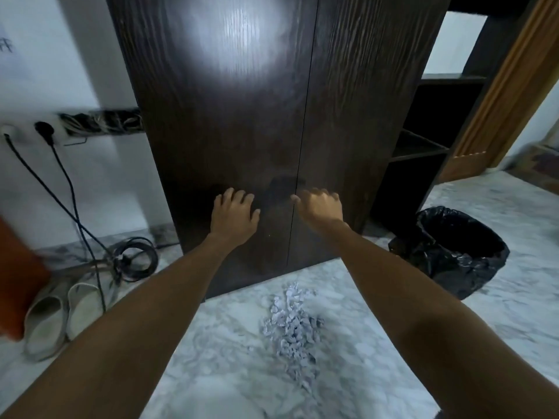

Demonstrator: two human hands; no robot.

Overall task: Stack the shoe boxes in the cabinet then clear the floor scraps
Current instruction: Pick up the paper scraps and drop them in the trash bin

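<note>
Both cabinet doors (242, 116) look closed and no shoe boxes are in view, so you seem done stacking — or just shutting up. Your left hand (234, 214) lies spread on the left door; your right hand (320, 207), fingers loosely bent and holding nothing, sits at the seam. The scraps (292, 331) lie heaped before the cabinet, the lined bin (453, 252) to its right — gather them next.

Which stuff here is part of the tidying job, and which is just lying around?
Part of the job:
- cabinet, doors closed, left hand and right hand at them
- paper scraps piled on the floor
- bin with a black bag, likely for the scraps

Just lying around:
- slippers
- cables
- side shelves
</note>
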